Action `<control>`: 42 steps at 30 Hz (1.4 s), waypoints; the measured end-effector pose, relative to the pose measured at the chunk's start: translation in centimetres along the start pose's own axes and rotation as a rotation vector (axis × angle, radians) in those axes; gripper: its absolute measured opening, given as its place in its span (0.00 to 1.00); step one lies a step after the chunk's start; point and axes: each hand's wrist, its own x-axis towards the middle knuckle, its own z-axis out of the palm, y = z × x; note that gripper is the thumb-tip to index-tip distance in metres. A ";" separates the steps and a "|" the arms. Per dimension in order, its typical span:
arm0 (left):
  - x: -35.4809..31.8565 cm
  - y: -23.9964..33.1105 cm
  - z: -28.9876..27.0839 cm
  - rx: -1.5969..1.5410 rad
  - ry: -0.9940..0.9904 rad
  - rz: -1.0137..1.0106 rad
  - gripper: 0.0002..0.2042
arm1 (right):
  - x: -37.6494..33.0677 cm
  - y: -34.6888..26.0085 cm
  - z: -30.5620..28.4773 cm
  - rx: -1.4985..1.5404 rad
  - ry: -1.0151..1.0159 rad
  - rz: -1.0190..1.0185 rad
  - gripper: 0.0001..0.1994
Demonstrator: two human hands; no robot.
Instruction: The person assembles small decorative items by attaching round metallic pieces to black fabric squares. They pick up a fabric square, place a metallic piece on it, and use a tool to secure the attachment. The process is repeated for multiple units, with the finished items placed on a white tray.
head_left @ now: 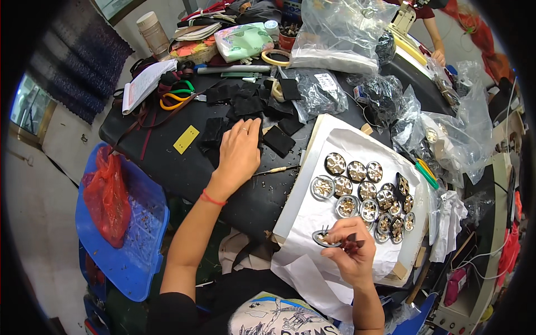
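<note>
Printed clothing (285,319) is filling six o'clock. Right fingers (347,224) are pinching an ornament (320,239); left fingers (253,127) are touching black squares (245,106), grip unclear.

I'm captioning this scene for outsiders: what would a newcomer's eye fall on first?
Probably the shiny gold-patterned round ornaments on white paper at the right, with a similar piece in the right hand below them. Next might come the blue tray at the left, holding a red bag, then the left hand at the black pieces near the centre.
</note>
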 end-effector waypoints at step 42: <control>-4.2 11.5 -6.5 -1.382 -0.522 -0.205 0.14 | -0.1 0.7 -1.1 0.148 0.133 0.397 0.18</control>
